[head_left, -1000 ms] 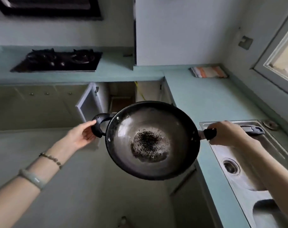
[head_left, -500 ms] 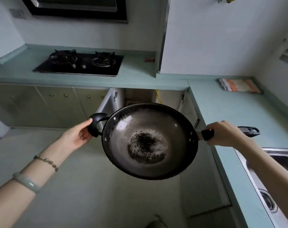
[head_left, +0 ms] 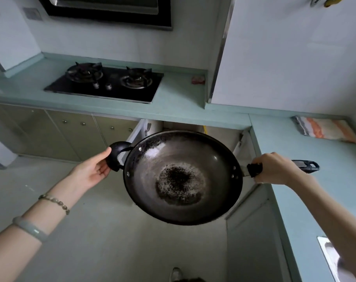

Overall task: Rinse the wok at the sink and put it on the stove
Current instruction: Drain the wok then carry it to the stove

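Note:
I hold a dark round wok (head_left: 183, 180) level in the air above the floor, with a speckled dark patch in its middle. My left hand (head_left: 93, 171) grips its small black loop handle on the left. My right hand (head_left: 274, 169) is closed round the long black handle, whose end sticks out past my fist. The black two-burner gas stove (head_left: 106, 84) lies on the teal counter at the upper left, well beyond the wok. Only a corner of the steel sink (head_left: 325, 253) shows at the lower right edge.
The teal counter (head_left: 183, 106) runs along the back wall and down the right side. A striped orange cloth (head_left: 325, 131) lies on its right part. A cabinet door (head_left: 136, 133) stands open under the counter behind the wok. A range hood (head_left: 112, 11) hangs above the stove.
The view has swung left and up from the sink toward the stove. The wok, still held in both hands, has moved away from the sink; the stove now looks nearer.

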